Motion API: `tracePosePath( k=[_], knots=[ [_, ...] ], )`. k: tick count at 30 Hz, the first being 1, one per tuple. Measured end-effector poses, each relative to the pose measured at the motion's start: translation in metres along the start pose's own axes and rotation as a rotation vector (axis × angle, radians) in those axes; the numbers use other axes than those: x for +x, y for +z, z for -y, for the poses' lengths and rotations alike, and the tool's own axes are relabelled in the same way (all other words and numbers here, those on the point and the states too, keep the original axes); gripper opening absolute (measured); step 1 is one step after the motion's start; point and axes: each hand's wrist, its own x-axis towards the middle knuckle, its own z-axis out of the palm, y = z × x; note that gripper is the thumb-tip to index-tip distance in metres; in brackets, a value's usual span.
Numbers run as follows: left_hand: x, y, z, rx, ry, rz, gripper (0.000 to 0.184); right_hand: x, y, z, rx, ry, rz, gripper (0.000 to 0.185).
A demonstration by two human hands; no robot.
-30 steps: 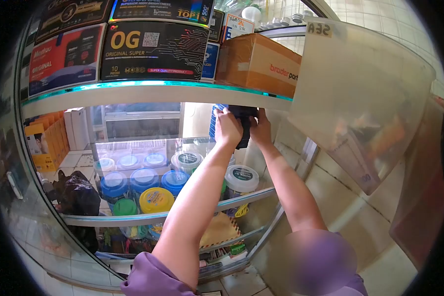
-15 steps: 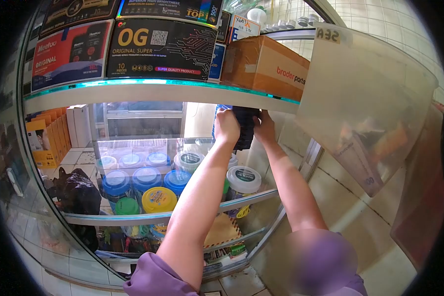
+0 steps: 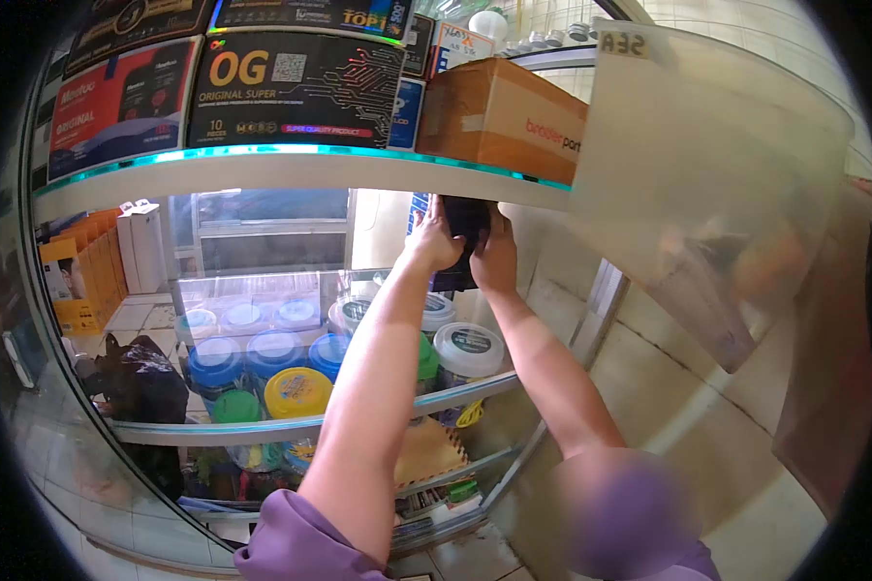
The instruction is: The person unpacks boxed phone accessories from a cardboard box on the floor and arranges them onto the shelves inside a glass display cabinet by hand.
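Note:
Both of my hands reach under the glass shelf of a display cabinet. My left hand (image 3: 434, 242) grips the left side of a dark, boxy item (image 3: 466, 217), its thumb toward the item's front. From the right side my right hand (image 3: 495, 256) holds the same item, fingers lying over its edge. The kind of item cannot be made out; its upper end sits close under the shelf. A blue-and-white printed package (image 3: 419, 207) shows just behind my left hand. Below my hands stand tubs with white lids (image 3: 469, 351), partly covered by my left forearm.
Overhead, the glass shelf (image 3: 291, 172) carries printed boxes (image 3: 295, 92) and a brown carton (image 3: 504, 121). A translucent plastic bin (image 3: 707, 165) hangs at the right. Blue-lidded tubs (image 3: 216, 362), a yellow lid (image 3: 298, 392) and a black bag (image 3: 145, 382) are lower left.
The view has shifted slightly, so the cabinet sits a little farther left. My right hand has come in closer to the left one and lies more over the dark item.

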Motion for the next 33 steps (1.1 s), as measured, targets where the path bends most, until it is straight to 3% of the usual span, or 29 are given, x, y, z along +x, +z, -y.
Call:
tracePosePath(
  k=[3, 5, 7, 9, 10, 13, 16, 20, 23, 25, 27, 32, 33],
  knots=[
    [0.007, 0.005, 0.012, -0.029, 0.094, -0.007, 0.113, -0.004, 0.000, -0.001, 0.032, -0.005, -0.051, 0.048],
    [0.005, -0.001, 0.005, 0.054, -0.021, 0.097, 0.118, -0.005, 0.000, -0.007, -0.044, -0.040, -0.084, 0.046],
    [0.002, 0.004, -0.004, 0.114, -0.097, 0.139, 0.115, -0.006, -0.004, -0.008, -0.046, -0.021, 0.035, 0.045],
    [0.000, 0.008, -0.015, 0.227, -0.254, 0.216, 0.111, -0.004, -0.004, -0.008, -0.030, -0.024, 0.010, 0.046],
    [0.000, 0.007, -0.020, 0.172, -0.250, 0.340, 0.106, -0.003, -0.004, -0.009, -0.016, -0.028, -0.009, 0.046],
    [-0.006, 0.003, -0.034, 0.263, -0.154, 0.389, 0.107, -0.003, -0.007, -0.009, -0.027, -0.029, -0.025, 0.047],
    [-0.006, -0.003, -0.025, 0.195, -0.185, 0.347, 0.111, -0.001, -0.003, -0.017, -0.044, -0.155, 0.010, 0.047],
    [0.002, 0.001, -0.008, 0.151, -0.155, 0.291, 0.112, -0.002, 0.003, -0.020, -0.047, -0.077, 0.071, 0.056],
    [0.005, 0.010, -0.016, 0.219, -0.197, 0.293, 0.106, 0.000, -0.001, -0.014, -0.061, -0.120, -0.091, 0.056],
    [0.005, 0.017, -0.023, 0.305, -0.249, 0.314, 0.103, -0.001, -0.004, -0.014, 0.047, 0.193, 0.067, 0.058],
    [0.001, 0.020, -0.027, 0.068, -0.319, 0.287, 0.122, -0.002, 0.002, -0.014, 0.076, 0.163, 0.086, 0.060],
    [0.000, 0.016, -0.024, 0.070, -0.252, 0.214, 0.120, -0.002, 0.002, -0.015, 0.074, 0.127, 0.145, 0.065],
    [-0.002, 0.009, -0.027, 0.095, -0.243, 0.263, 0.111, 0.000, 0.004, -0.017, 0.030, 0.050, 0.087, 0.066]
  ],
)
